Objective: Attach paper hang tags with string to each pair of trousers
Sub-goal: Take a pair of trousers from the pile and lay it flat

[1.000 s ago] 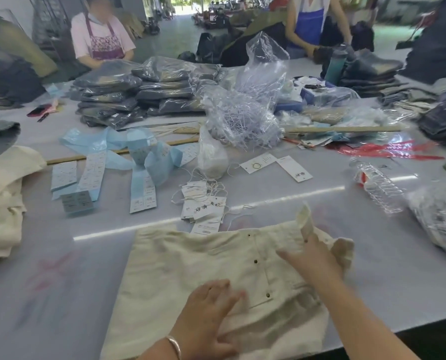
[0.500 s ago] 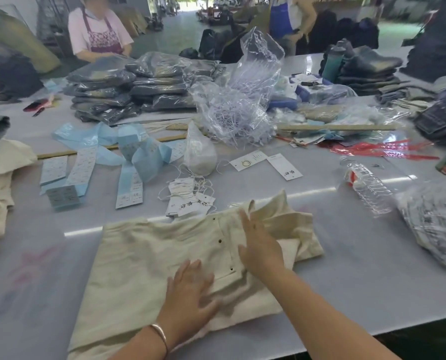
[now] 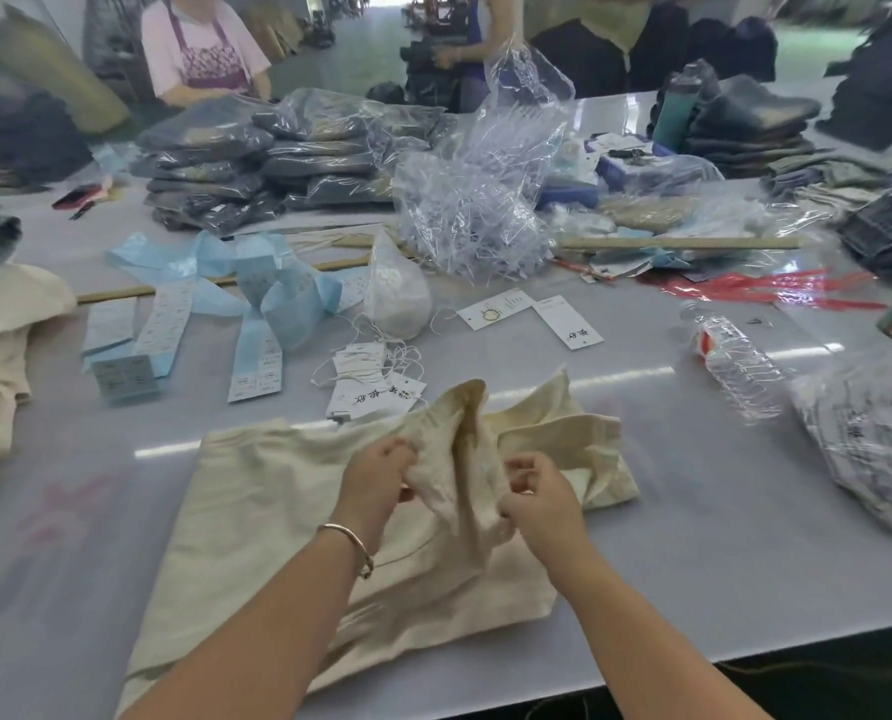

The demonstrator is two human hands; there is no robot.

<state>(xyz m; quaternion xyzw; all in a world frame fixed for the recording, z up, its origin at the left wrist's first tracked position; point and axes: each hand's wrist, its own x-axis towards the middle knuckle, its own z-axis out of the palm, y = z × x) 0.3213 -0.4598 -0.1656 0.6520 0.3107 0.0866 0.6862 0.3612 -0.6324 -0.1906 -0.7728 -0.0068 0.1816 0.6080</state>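
Trousers (image 3: 277, 511) on the table (image 3: 745, 537) nearest the viewer, hang tags (image 3: 366, 381) just behind them, water bottle (image 3: 735, 361) to the right, bagged garment stack (image 3: 257, 163) far behind, label strips (image 3: 168, 324) to the left.

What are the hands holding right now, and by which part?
Both hands grip the cream trousers by a bunched fold of cloth lifted near the far end: left hand on the fold's left side, right hand on its right. No tag held.
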